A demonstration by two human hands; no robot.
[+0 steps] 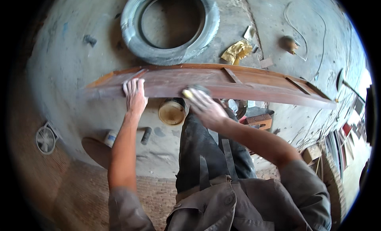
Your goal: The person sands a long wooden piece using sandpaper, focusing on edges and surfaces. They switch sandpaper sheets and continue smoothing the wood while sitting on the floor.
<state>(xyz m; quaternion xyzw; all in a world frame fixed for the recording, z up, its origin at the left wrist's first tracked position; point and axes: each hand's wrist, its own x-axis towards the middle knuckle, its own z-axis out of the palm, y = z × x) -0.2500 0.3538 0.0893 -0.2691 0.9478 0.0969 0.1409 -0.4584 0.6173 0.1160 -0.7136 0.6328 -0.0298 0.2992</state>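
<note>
A long, shallow brown wooden panel (166,81) with a raised rim and crosspieces lies across in front of me, tilted so that its pale, dusty long side faces me. My left hand (135,94) is closed over that side, left of the middle, fingers hooked over its upper edge. My right hand (205,108) presses a yellow-and-dark sanding pad (188,93) against the same side near the middle. Motion smears the hand and the pad. Below the panel, between my hands, stands a round container (172,113) with a tan top.
A grey, dusty tire (131,30) lies beyond the panel, close to its far edge. Crumpled gold paper (237,51) and a round corded tool (288,44) are on the floor at far right. A reddish brick (260,121) sits by my legs; a white fan (46,139) stands at left.
</note>
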